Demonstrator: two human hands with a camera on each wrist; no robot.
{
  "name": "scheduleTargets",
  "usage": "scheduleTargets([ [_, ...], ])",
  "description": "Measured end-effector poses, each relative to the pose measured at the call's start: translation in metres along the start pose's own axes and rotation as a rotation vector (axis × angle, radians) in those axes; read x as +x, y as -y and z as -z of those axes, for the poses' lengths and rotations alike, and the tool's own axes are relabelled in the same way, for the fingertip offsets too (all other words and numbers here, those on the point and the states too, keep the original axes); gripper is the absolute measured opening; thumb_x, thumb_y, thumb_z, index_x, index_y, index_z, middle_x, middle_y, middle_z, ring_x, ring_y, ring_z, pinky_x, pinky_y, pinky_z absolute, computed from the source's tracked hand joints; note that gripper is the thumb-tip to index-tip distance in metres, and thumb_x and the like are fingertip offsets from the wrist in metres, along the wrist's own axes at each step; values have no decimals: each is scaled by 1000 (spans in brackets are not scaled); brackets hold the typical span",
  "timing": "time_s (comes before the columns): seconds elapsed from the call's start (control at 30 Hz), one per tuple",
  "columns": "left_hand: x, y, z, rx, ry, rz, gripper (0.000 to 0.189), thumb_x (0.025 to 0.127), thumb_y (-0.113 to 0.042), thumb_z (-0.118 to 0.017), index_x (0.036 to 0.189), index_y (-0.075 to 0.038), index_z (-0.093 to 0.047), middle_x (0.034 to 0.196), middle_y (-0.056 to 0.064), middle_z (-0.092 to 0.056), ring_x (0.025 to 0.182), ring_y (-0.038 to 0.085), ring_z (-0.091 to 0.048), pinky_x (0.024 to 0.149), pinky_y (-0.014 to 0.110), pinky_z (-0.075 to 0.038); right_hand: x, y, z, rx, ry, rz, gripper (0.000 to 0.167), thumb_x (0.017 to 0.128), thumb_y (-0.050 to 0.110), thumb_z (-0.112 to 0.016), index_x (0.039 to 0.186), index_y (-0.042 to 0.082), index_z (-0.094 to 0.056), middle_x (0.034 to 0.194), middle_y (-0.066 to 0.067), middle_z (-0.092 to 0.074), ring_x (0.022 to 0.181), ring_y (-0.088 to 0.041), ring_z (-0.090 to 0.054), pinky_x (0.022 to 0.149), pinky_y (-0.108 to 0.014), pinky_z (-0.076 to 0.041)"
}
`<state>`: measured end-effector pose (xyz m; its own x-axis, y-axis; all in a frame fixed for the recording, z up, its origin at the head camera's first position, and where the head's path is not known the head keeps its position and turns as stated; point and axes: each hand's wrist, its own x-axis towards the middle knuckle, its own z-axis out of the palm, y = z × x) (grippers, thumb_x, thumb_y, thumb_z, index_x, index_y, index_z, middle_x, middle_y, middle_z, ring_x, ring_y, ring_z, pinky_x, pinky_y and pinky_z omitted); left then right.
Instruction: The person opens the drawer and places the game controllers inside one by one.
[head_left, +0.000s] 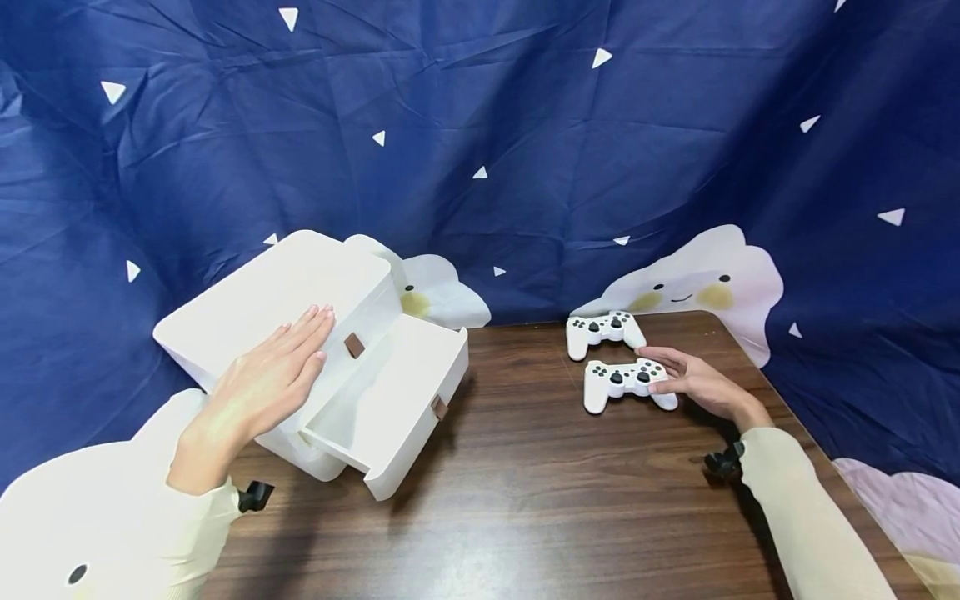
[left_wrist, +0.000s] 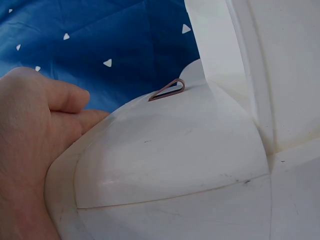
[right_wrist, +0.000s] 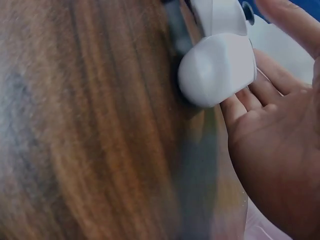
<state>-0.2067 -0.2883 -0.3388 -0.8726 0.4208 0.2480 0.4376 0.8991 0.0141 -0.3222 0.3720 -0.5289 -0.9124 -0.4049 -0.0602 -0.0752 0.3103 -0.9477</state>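
Note:
A white two-drawer storage box (head_left: 285, 279) stands tilted in view at the left. My left hand (head_left: 258, 379) lies flat over its top near the front edge, fingers straight. The lower drawer (head_left: 401, 379) is pulled out and holds nothing; the upper one, with a brown tab (head_left: 354, 345), is closed. Toward the right lies a white game controller (head_left: 618, 381). My right hand (head_left: 701, 383) holds its right side, thumb over the face and fingers behind the far edge. In the right wrist view, those fingers pass behind the controller's handle (right_wrist: 220, 70).
A second white game controller (head_left: 600, 327) lies just behind the first, close to the right hand's fingertips. The brown wooden table (head_left: 525, 492) ends at a blue cloth backdrop (head_left: 480, 125) with white triangles and clouds. The pulled-out drawer juts over the table.

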Motion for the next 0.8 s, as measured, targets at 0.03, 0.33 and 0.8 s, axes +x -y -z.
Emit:
scheduleTargets([
  [0.03, 0, 0, 0, 1, -1, -2, 56, 115, -30, -39, 167, -9, -34, 175, 10, -33, 162, 32, -32, 134, 52, -29, 0, -1, 0, -16, 0, -13, 82, 94, 8, -78, 162, -3, -35, 169, -27, -31, 145, -2, -38, 103, -2, -38],
  [0.33, 0, 0, 1, -18, 12, 11, 57, 115, -30, -38, 168, -9, -33, 175, 9, -31, 163, 32, -31, 134, 52, -28, 1, -6, -6, -150, -65, -37, 92, 88, 14, -88, 164, 2, -38, 167, -26, -39, 149, -23, -43, 98, 0, -40],
  [0.8, 1, 0, 1, -10, 7, 1, 56, 115, -30, -39, 167, -9, -34, 175, 10, -33, 163, 32, -32, 134, 52, -29, -3, -7, -9, -181, -143, -47, 88, 86, 22, -91, 160, 3, -48, 163, -23, -47, 133, 2, -54, 96, -1, -46],
])
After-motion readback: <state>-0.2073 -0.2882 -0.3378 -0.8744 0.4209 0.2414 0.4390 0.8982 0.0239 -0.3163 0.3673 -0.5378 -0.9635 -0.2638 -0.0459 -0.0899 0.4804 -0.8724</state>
